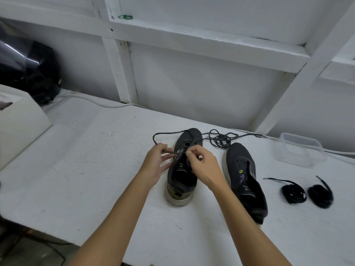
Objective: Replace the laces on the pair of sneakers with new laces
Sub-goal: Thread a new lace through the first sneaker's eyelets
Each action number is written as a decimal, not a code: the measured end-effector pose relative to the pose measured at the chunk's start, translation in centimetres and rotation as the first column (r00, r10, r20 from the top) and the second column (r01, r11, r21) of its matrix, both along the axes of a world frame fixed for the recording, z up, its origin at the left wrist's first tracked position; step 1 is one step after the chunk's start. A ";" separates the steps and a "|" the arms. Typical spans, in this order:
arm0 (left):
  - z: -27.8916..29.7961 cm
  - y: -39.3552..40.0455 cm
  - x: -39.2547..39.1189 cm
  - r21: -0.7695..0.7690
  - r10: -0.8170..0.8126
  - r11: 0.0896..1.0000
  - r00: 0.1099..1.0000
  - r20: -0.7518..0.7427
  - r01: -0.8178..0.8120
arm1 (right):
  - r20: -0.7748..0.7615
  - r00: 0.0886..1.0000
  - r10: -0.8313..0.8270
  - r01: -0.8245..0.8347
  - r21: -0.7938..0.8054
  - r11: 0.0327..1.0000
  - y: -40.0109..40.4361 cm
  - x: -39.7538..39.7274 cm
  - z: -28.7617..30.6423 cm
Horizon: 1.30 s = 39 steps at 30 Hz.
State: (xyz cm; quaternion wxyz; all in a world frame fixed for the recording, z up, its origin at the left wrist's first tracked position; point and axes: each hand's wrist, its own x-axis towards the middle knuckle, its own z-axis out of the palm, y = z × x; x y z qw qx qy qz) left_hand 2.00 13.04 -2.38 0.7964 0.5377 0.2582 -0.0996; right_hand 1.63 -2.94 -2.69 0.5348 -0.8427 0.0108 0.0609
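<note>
Two dark grey sneakers stand on the white table. The left sneaker (182,179) has a grey lace (169,133) still threaded near its toe, looping out to the left. My left hand (156,164) pinches one end of that lace beside the shoe. My right hand (201,164) pinches the lace over the shoe's tongue. The right sneaker (244,175) has bare eyelets. A loose grey lace (221,140) lies tangled behind the shoes. Two coiled black laces (294,191) (320,193) lie to the right.
A clear plastic container (299,150) sits at the right rear. A white box (21,121) stands at the left, with a black bag (34,72) behind it. A white cable (99,103) runs along the back wall. Shelving frames rise behind the table (96,169).
</note>
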 end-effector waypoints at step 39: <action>-0.2 -2.5 -2.1 0.790 -0.398 0.555 0.917 -0.025 0.262 | -0.159 0.915 0.372 -0.399 -0.209 0.893 -3.7 2.8 6.3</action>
